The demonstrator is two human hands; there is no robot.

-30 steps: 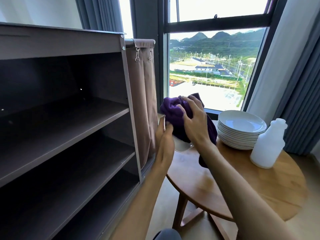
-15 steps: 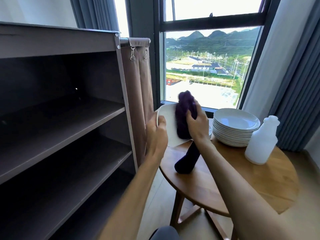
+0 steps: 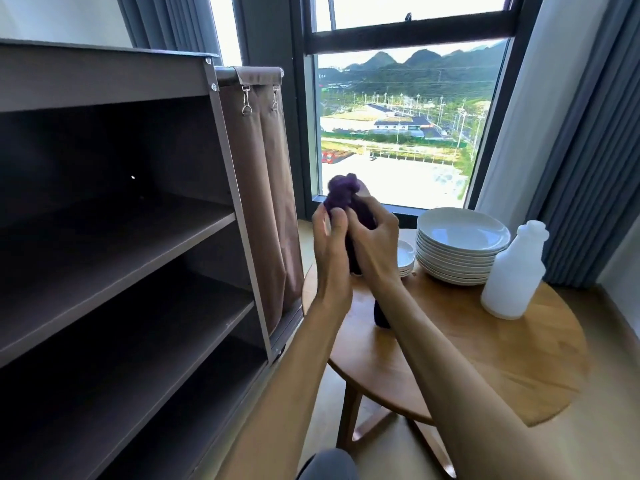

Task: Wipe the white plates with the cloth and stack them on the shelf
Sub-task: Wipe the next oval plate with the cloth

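Observation:
My left hand and my right hand are raised together above the table's left edge, both gripping a bunched purple cloth. The cloth's lower end hangs down to the tabletop. No plate is in either hand. Just behind my right hand, smaller white plates lie on the table. A tall stack of white plates stands to the right, near the window. The dark brown shelf unit is on the left, and its boards are bare.
A white plastic bottle stands right of the plate stack on the round wooden table. A brown fabric curtain hangs on the shelf unit's side, close to my left hand. Window and grey drapes lie behind.
My left hand held a white plate upright while my right wiped it with the cloth. Now the plate is out of my hand and both hands grip the cloth.

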